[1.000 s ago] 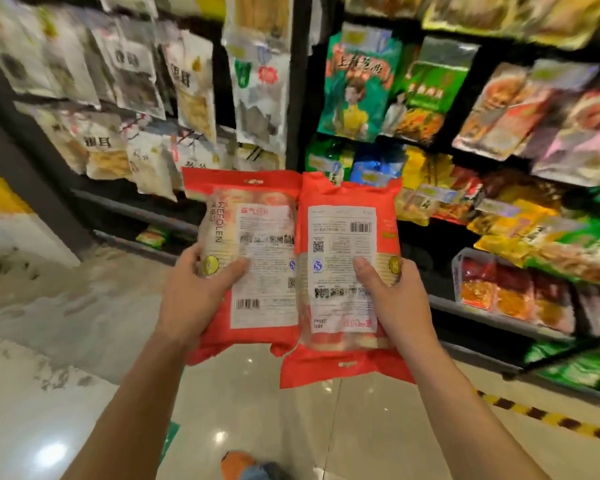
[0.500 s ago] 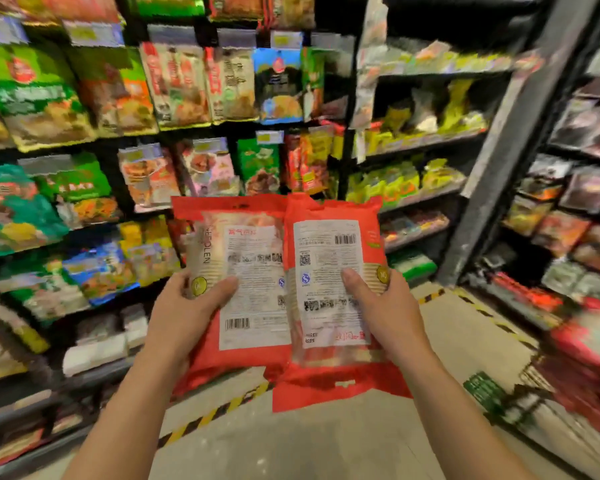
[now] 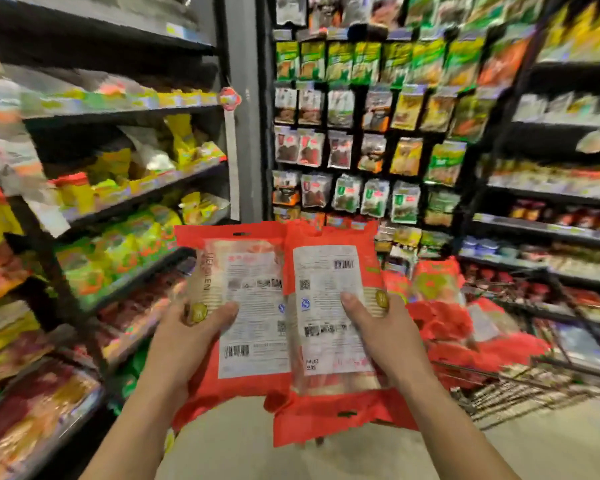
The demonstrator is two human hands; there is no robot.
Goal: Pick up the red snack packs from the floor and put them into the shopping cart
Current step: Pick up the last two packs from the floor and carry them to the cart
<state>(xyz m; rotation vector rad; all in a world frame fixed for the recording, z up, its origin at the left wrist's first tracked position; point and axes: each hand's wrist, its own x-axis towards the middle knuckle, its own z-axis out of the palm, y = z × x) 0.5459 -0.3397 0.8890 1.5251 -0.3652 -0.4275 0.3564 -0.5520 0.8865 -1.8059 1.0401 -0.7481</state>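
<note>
Two red snack packs are held up side by side in front of me, white back labels facing me. My left hand [image 3: 184,334] grips the left red snack pack [image 3: 246,306] by its left edge, thumb on the label. My right hand [image 3: 381,327] grips the right red snack pack [image 3: 329,341] by its right edge; this pack overlaps the left one slightly. Just right of and behind my right hand stands the wire shopping cart [image 3: 520,389], holding several more red snack packs [image 3: 440,306]. The picture is blurred by motion.
Store shelves full of snack bags line the left side [image 3: 118,202]. A rack of hanging packets [image 3: 361,150] faces me, and more shelves [image 3: 551,237] run along the right behind the cart. A grey pillar [image 3: 245,116] stands between them. Beige floor [image 3: 551,452] shows below.
The view has swung to the right along the shelves, and the shopping cart with red packs has come into sight at the right. Both hands keep the same hold on the two packs.
</note>
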